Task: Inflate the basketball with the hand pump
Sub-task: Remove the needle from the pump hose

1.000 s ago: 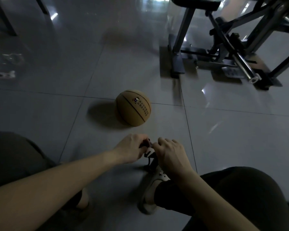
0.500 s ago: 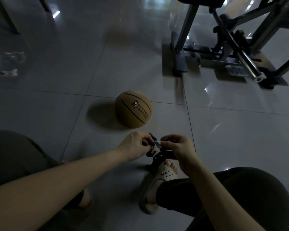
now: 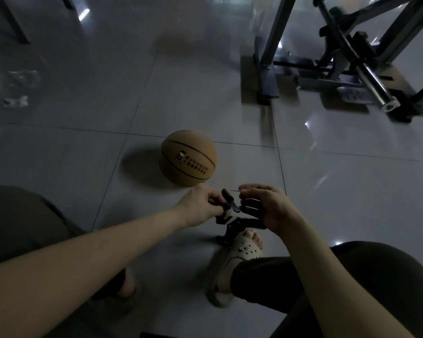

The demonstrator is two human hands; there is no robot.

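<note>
The step in hand looks like fitting the needle (image 3: 233, 190) to the hand pump (image 3: 242, 224), and the light is dim, so it should go by feel as much as by sight. The left hand (image 3: 200, 206) has its fingers curled tight round the dark nozzle (image 3: 228, 203), whose end juts out just past its fingertips. The right hand (image 3: 269, 207) pinches the thin needle between thumb and forefinger, its other fingers loosely bent, the free tip pointing at the nozzle and just short of it. Whether the two touch cannot be told. The pump body hangs below both hands, just above a sandal (image 3: 244, 248). To do this well, keep the left grip steady, line the needle straight with the nozzle opening, and turn with the fingertips only, without forcing; a slanted start would likely bind or bend it. The basketball (image 3: 188, 158) lies on the floor (image 3: 352, 203) just beyond the left knuckles, untouched, its valve not visible.
</note>
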